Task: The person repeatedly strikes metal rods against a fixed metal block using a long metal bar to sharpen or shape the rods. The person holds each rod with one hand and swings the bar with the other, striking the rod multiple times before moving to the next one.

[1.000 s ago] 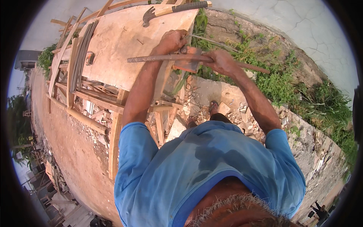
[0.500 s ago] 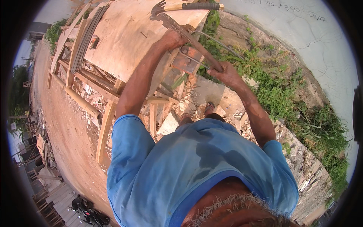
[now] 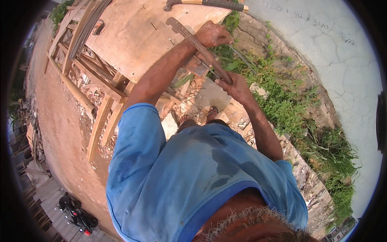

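Note:
My right hand is closed round the lower end of a rusty rebar bending bar. The bar slants up to the left, its notched head over the plywood tabletop, passing over my left forearm. Beyond it, my left hand has its fingers pinched on a thin bent steel rod. One stretch of the rod runs down right over the weeds; another lies near the bar's lower end. Under the bar, a rusty metal plate at the table's near right corner is partly hidden.
A claw hammer lies at the tabletop's far edge. On the left are a bundle of steel rods, an orange and black object and several nails. Rubble surrounds my feet; weeds and a cracked wall stand right.
My left hand has moved right and off the bending bar's middle, now pinching the rod. The bar's head has dropped away from the hammer. The view has shifted somewhat.

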`<move>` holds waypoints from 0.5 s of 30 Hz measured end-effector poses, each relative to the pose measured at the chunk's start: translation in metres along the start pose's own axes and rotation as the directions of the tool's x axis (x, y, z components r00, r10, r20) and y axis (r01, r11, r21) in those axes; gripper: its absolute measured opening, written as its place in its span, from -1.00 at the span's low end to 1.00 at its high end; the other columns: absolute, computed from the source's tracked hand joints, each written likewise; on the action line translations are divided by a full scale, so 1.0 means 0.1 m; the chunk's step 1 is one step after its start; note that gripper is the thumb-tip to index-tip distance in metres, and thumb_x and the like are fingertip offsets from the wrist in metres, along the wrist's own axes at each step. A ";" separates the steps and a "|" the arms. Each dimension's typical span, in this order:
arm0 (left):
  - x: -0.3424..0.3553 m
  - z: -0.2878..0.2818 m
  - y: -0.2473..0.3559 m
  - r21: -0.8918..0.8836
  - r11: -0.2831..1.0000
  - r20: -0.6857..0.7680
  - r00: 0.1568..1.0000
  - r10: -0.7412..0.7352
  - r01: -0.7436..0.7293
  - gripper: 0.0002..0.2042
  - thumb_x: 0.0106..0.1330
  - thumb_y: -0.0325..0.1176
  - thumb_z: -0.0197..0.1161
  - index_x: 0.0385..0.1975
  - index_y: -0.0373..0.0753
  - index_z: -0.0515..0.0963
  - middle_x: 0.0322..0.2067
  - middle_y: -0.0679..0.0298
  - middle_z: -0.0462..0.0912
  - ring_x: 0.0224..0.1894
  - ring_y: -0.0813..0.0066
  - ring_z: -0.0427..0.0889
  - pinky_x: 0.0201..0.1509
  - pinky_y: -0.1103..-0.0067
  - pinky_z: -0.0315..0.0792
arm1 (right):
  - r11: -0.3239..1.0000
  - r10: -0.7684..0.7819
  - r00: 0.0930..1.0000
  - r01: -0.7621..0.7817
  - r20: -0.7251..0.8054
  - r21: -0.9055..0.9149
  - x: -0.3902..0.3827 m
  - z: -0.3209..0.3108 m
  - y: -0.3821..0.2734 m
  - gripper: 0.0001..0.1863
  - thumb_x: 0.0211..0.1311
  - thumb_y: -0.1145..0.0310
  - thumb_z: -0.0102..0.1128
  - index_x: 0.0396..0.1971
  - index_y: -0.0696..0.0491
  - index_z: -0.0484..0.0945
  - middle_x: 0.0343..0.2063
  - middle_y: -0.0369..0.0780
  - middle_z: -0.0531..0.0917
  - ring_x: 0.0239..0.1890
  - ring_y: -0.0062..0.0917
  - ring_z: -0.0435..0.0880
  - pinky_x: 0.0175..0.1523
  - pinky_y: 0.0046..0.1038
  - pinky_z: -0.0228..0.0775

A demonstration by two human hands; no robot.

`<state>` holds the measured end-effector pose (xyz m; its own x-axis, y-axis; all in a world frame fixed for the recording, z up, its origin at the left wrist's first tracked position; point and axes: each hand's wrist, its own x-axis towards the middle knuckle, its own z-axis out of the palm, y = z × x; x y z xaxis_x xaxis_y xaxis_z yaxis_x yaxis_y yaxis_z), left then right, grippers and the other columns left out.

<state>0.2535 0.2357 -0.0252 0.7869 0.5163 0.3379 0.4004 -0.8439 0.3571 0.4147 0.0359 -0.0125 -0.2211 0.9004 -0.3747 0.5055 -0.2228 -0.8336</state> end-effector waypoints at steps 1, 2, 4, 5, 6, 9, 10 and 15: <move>0.00 0.00 -0.01 0.004 1.000 0.010 1.000 0.019 -0.019 -0.67 0.27 -0.03 0.28 -0.43 -0.21 0.64 -0.47 0.11 0.59 -0.34 0.03 0.61 -0.20 0.23 0.46 | 1.000 -0.014 1.000 0.014 -0.025 0.016 -0.02 -0.01 0.01 -0.54 0.17 0.12 0.29 -0.11 0.21 0.62 -0.55 -0.14 0.63 -0.53 -0.44 0.63 -0.32 -0.34 0.46; 0.01 0.00 -0.03 0.002 0.999 -0.026 0.999 0.044 -0.044 -0.67 0.26 -0.03 0.29 -0.44 -0.21 0.64 -0.47 0.12 0.58 -0.34 0.04 0.61 -0.21 0.23 0.46 | 0.998 -0.043 0.998 0.046 -0.054 0.045 -0.05 -0.02 0.03 -0.56 0.19 0.13 0.29 -0.13 0.22 0.62 -0.57 -0.17 0.62 -0.56 -0.48 0.61 -0.35 -0.36 0.45; 0.04 0.00 -0.08 0.008 0.997 -0.034 0.997 0.075 -0.074 -0.69 0.26 -0.04 0.30 -0.44 -0.21 0.63 -0.48 0.12 0.57 -0.35 0.05 0.61 -0.21 0.22 0.46 | 0.992 -0.024 0.998 0.032 -0.066 0.122 -0.10 -0.03 0.07 -0.61 0.21 0.16 0.28 -0.18 0.22 0.63 -0.60 -0.22 0.59 -0.60 -0.53 0.56 -0.40 -0.38 0.42; 0.05 0.01 -0.10 0.007 0.998 -0.027 0.998 0.060 -0.060 -0.69 0.26 -0.06 0.30 -0.43 -0.21 0.62 -0.47 0.12 0.57 -0.35 0.05 0.61 -0.20 0.22 0.46 | 0.985 0.020 0.999 -0.011 -0.050 0.173 -0.13 -0.04 0.08 -0.63 0.22 0.18 0.28 -0.19 0.21 0.63 -0.62 -0.25 0.57 -0.61 -0.55 0.54 -0.42 -0.39 0.41; 0.07 0.03 -0.12 0.008 0.999 -0.019 0.999 0.049 -0.049 -0.70 0.26 -0.07 0.30 -0.42 -0.21 0.62 -0.47 0.12 0.56 -0.35 0.05 0.61 -0.20 0.22 0.47 | 0.973 0.063 0.997 -0.053 -0.036 0.224 -0.15 -0.05 0.10 -0.66 0.23 0.20 0.27 -0.21 0.20 0.63 -0.63 -0.27 0.56 -0.62 -0.57 0.52 -0.44 -0.40 0.39; 0.07 0.10 -0.16 -0.019 0.997 -0.009 0.997 0.071 -0.072 -0.71 0.29 -0.08 0.29 -0.37 -0.23 0.61 -0.44 0.09 0.58 -0.33 0.05 0.62 -0.18 0.22 0.47 | 0.968 0.042 0.996 -0.020 -0.080 0.252 -0.18 -0.02 0.14 -0.72 0.22 0.25 0.28 -0.27 0.19 0.63 -0.65 -0.32 0.51 -0.63 -0.62 0.47 -0.47 -0.45 0.33; 0.05 0.12 -0.16 -0.033 0.996 -0.004 0.996 0.085 -0.085 -0.71 0.30 -0.09 0.29 -0.35 -0.23 0.60 -0.43 0.08 0.58 -0.32 0.05 0.62 -0.17 0.22 0.48 | 0.974 0.064 0.995 -0.046 -0.076 0.221 -0.19 0.00 0.15 -0.72 0.22 0.25 0.28 -0.28 0.19 0.63 -0.65 -0.33 0.50 -0.63 -0.63 0.46 -0.48 -0.46 0.32; 0.05 0.21 -0.09 -0.138 0.987 0.132 0.989 -0.059 0.077 -0.68 0.35 -0.07 0.23 -0.34 -0.24 0.60 -0.42 0.07 0.62 -0.32 0.08 0.64 -0.18 0.24 0.48 | 0.986 0.032 0.990 -0.010 -0.134 0.165 -0.26 0.03 0.22 -0.71 0.21 0.24 0.29 -0.30 0.20 0.62 -0.65 -0.33 0.51 -0.60 -0.65 0.46 -0.47 -0.48 0.30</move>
<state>0.2638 0.2427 -0.0453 0.8171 0.5414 0.1983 0.3913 -0.7733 0.4988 0.4286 0.0065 -0.0220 -0.0910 0.9347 -0.3436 0.3629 -0.2902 -0.8855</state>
